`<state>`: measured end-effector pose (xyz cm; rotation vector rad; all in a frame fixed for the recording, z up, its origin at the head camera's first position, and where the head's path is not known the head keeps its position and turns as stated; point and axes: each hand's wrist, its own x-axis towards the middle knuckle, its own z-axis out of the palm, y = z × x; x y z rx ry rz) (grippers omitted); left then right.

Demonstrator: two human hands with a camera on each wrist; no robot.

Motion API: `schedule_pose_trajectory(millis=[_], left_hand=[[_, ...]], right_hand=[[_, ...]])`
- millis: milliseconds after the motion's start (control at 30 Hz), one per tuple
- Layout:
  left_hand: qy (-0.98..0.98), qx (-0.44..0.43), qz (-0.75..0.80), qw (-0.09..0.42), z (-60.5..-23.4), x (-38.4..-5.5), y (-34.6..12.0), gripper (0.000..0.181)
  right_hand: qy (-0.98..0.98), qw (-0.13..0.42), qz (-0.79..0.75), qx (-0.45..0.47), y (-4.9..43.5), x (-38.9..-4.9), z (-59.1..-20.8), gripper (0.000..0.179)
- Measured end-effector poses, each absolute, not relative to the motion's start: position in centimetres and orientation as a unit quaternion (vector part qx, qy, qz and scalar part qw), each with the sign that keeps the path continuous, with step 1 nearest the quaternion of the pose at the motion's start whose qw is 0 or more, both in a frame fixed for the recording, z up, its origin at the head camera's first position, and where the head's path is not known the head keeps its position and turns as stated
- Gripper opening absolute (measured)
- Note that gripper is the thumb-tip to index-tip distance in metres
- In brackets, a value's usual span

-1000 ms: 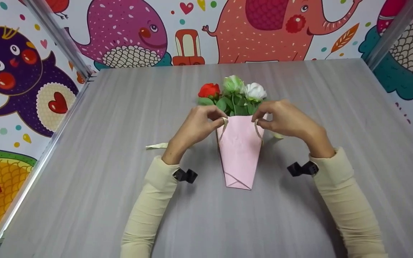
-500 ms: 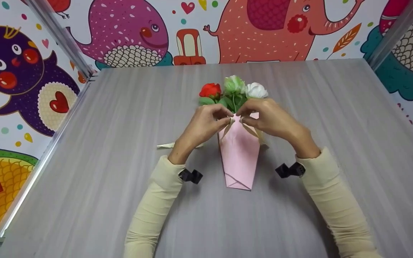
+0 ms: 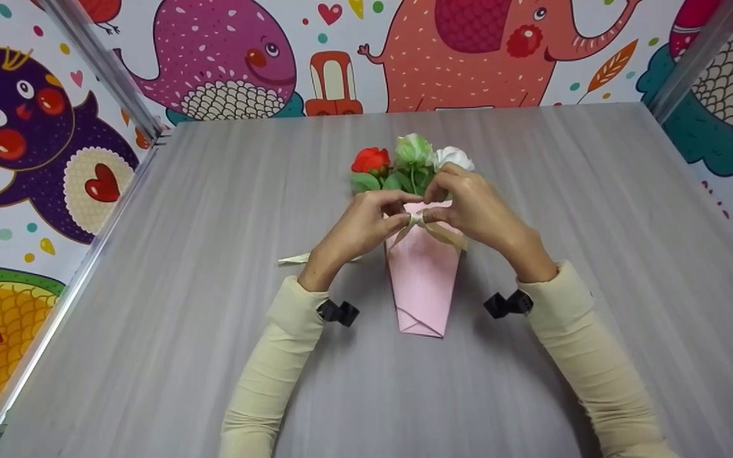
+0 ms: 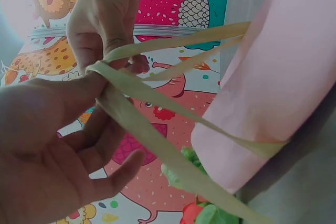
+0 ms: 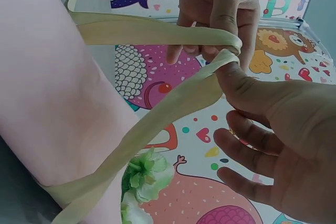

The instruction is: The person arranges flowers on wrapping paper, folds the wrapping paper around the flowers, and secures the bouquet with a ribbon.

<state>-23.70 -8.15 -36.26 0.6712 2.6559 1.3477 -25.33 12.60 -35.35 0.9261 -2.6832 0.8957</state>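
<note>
A bouquet lies on the table in a pink paper wrap (image 3: 424, 280), its folded narrow end toward me. A red flower (image 3: 369, 160), a pale green flower (image 3: 413, 149) and a white flower (image 3: 453, 157) stick out at the far end above green leaves. Around the wrap passes a cream ribbon (image 4: 152, 140), its strands drawn up and meeting over the paper. My left hand (image 3: 366, 219) pinches the ribbon between thumb and fingers where the strands cross. From the other side my right hand (image 3: 478, 210) pinches it too, with thumb tips nearly together; its lower fingers are spread in the right wrist view.
The grey wood-patterned table (image 3: 182, 356) carries a loose ribbon tail (image 3: 293, 259) to the left of the bouquet, partly behind the left wrist. Walls printed with cartoon animals stand at the back and sides, with metal rails (image 3: 105, 70) at the corners.
Both hands, first apart at the wrap's two sides, have come together over its middle, the right hand moving left. The ribbon strands they hold now meet and cross there.
</note>
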Motion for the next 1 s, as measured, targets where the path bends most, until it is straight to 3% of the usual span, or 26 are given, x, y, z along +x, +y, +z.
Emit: schedule_pose_trajectory(millis=[200,400,633,800,1000], left_hand=[[0.861,0.245,0.444,0.049,-36.17,-23.74,-8.54,0.02],[0.865,0.261,0.423,0.067,-36.03,-23.76,-8.72,0.029],[0.869,0.263,0.415,0.067,-36.12,-23.8,-8.86,0.013],[0.881,0.247,0.398,0.071,-35.87,-23.72,-8.89,0.013],[0.889,0.25,0.381,0.054,-35.76,-23.62,-8.91,0.013]], right_hand=[[-0.905,0.085,0.296,0.292,12.52,-25.47,-35.48,0.04],[-0.902,0.071,0.303,0.299,12.6,-25.66,-35.61,0.038],[-0.902,0.051,0.308,0.299,12.79,-25.76,-35.85,0.029],[-0.895,-0.01,0.336,0.294,12.94,-26.01,-36.02,0.013],[-0.882,-0.081,0.341,0.317,13.17,-26.33,-36.23,0.013]])
